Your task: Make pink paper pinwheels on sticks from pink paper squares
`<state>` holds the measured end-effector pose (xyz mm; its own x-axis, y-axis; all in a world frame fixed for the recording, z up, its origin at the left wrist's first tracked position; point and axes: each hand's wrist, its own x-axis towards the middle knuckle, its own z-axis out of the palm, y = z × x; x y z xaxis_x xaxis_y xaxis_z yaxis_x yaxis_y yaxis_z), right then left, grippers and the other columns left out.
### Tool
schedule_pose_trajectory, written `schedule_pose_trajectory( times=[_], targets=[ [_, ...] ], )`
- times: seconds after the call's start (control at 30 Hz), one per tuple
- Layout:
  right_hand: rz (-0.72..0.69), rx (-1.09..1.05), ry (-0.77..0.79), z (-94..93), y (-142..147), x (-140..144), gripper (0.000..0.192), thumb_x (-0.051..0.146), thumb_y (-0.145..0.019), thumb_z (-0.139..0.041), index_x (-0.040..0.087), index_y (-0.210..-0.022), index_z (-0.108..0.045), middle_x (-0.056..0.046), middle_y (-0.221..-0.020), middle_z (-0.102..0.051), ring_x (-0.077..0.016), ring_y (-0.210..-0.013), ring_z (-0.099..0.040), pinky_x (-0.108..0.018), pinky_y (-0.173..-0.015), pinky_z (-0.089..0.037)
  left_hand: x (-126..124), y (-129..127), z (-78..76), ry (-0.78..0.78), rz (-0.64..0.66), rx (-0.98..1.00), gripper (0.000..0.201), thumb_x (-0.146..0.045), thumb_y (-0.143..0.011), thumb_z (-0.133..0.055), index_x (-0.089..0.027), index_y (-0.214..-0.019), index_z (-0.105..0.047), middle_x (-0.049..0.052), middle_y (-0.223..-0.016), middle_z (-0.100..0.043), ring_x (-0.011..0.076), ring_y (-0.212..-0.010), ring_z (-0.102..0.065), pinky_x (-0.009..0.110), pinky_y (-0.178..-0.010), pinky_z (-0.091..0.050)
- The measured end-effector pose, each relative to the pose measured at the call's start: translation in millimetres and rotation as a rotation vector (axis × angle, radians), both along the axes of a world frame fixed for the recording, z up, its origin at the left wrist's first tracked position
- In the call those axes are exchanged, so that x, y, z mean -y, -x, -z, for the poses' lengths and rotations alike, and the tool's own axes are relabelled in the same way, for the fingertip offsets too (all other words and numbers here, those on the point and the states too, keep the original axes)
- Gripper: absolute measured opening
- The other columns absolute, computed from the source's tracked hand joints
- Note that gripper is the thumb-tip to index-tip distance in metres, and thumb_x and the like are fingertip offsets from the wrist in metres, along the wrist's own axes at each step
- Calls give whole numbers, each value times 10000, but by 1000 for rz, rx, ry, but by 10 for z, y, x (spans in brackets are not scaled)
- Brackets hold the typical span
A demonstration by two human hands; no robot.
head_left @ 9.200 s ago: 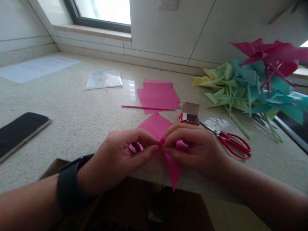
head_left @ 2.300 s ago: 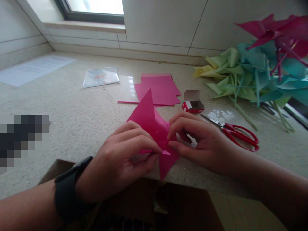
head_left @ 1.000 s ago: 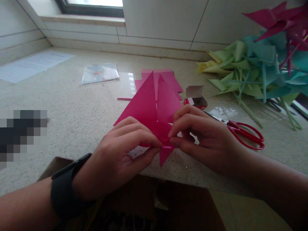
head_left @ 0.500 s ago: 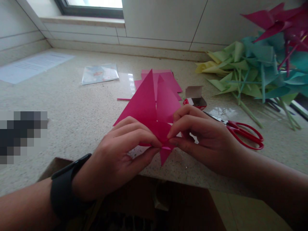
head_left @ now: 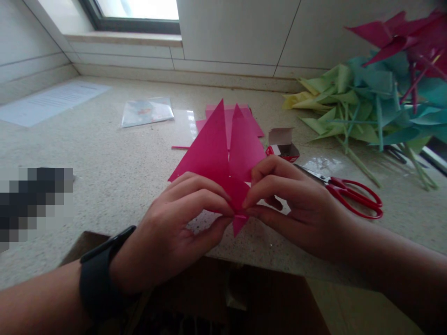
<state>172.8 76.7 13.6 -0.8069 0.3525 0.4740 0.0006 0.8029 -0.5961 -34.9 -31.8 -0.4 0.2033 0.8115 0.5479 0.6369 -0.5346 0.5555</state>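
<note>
A pink sheet of paper [head_left: 209, 156], slit from its edges into pointed flaps, is held up over the counter's front edge. My left hand [head_left: 188, 223] pinches its near side between thumb and fingers; a black watch is on that wrist. From the other side, my right hand [head_left: 289, 200] pinches the same paper, its fingertips close to the left ones. A small folded tip of paper points down below the fingers. Part of the sheet's near side is hidden behind my hands. Red-handled scissors [head_left: 354, 195] lie just beyond my right hand.
Pink sheets [head_left: 256, 123] and a thin pink stick [head_left: 179, 147] lie behind the held paper. An opened small red box [head_left: 284, 149] stands by the scissors. Paper pinwheels [head_left: 373, 93] fill the back right. A clear packet [head_left: 148, 111] and a printed sheet [head_left: 52, 100] lie back left.
The two side flaps of the pink paper stand slightly closer together, and the lower tip has shifted up a little. Both hands keep their pinch at nearly the same spot.
</note>
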Motion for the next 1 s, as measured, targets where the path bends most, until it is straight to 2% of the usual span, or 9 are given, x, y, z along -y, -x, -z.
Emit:
schedule_pose_trajectory(
  times=[0.2,0.43,0.73,0.83,1.0],
  targets=[
    [-5,18,7,-9,-5,24,69,136,-898,-672,191,-936,-657,-32,-992,-526,-137,-893,-548,-271,-759,-484,27,-6,-23,18,10,31,162,-51,-861,-696,-180,-951,-654,5,-962,-657,109,-909,-612,229,-813,-503],
    [23,34,-1,-21,1,76,224,179,-782,-794,187,-954,-650,-26,-988,-518,-138,-863,-528,-258,-714,-479,29,-9,-40,23,37,19,137,-66,-866,-695,-179,-926,-644,14,-926,-673,133,-879,-616,251,-785,-505],
    [-2,6,-40,-10,32,78,73,127,-861,-721,174,-893,-675,-20,-920,-513,-119,-825,-534,-243,-703,-468,26,-8,-20,16,32,2,157,-67,-867,-694,-190,-938,-627,7,-933,-661,129,-881,-609,251,-785,-502],
    [-2,0,-38,-11,26,85,58,124,-877,-706,171,-885,-673,-21,-909,-522,-118,-820,-540,-243,-699,-472,34,0,16,26,20,59,210,-84,-863,-706,-198,-1004,-601,0,-951,-657,128,-903,-606,251,-795,-504],
    [0,-6,-66,-22,27,88,69,114,-865,-709,173,-878,-675,-17,-898,-528,-113,-799,-538,-238,-680,-468,19,-10,3,10,-9,12,205,-90,-851,-721,-188,-1002,-622,2,-946,-676,133,-901,-601,264,-802,-494]
  ],
)
